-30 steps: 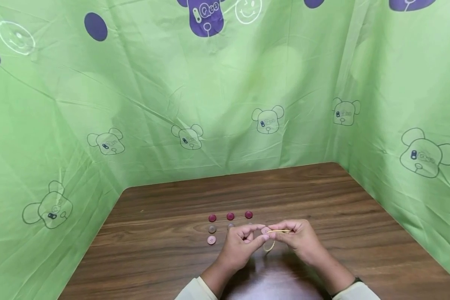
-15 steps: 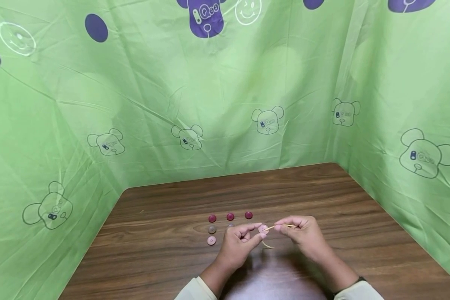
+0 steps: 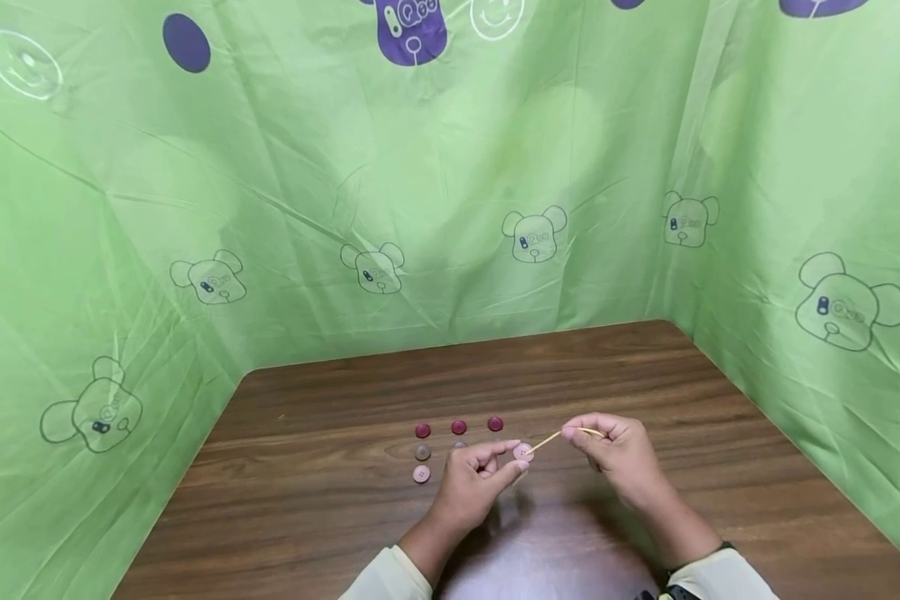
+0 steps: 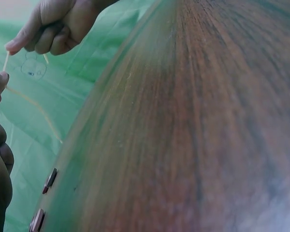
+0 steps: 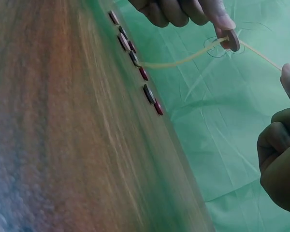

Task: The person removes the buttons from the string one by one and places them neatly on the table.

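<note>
Pink button sits pinched between the thumb and forefinger of the left hand, held just above the desk, with a thin yellow cord running through it. From the button the cord rises at a slant to the right hand, whose grip is a tight pinch on the cord's upper end, the other fingers curled in. The right wrist view shows the button edge-on at the left fingertips, with the loose tail of the cord sagging away behind it toward the desk. The two hands are near each other but apart, joined only by the cord. Beyond the left hand, more buttons lie flat on the desk in short rows: three dark red ones farthest out, greyish and pink ones nearer. Green printed cloth hangs around the desk on three sides.
</note>
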